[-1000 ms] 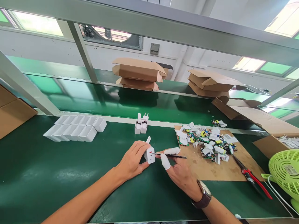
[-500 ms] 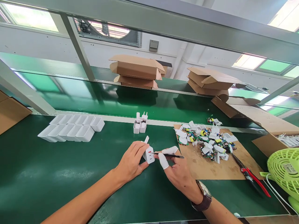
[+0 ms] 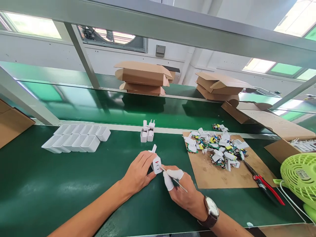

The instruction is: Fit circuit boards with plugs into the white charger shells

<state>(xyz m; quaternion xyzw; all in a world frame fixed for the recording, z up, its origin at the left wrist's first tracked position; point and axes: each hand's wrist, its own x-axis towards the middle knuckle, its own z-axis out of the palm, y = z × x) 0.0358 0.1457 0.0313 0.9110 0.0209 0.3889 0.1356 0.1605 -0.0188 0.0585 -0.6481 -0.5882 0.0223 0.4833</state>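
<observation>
Open green mat [image 3: 49, 184] lies all along your left, bare up to the near table edge. To the right, room stops at the flat cardboard sheet [image 3: 217, 176], with red-handled pliers [image 3: 264, 186] on its far corner and a green fan [image 3: 300, 181] at the table's end. Behind your hands stand two small chargers [image 3: 147, 134] by the pale rail of the belt [image 3: 148, 108]. A double row of white shells [image 3: 76, 139] sits well apart at the far left.

The charger [image 3: 156, 164] you work on is a smooth, white, boxy plastic block resting on the mat in the middle, just in front of you. Your left hand [image 3: 138, 172] grasps it from the left side, fingers curled over it. Its port face, with one red slot, is turned toward your right hand [image 3: 184, 194]. Its prong flap sticks up and away from you at the far end, so its long axis runs away from you.

Your right hand pinches a thin metal tool [image 3: 174, 179] between thumb and forefinger, both capped in white rubber finger cots [image 3: 169, 181]. The tool slants from the port face down toward your wrist. On the cardboard lies a loose pile of parts [image 3: 217, 148], white and many-coloured.
</observation>
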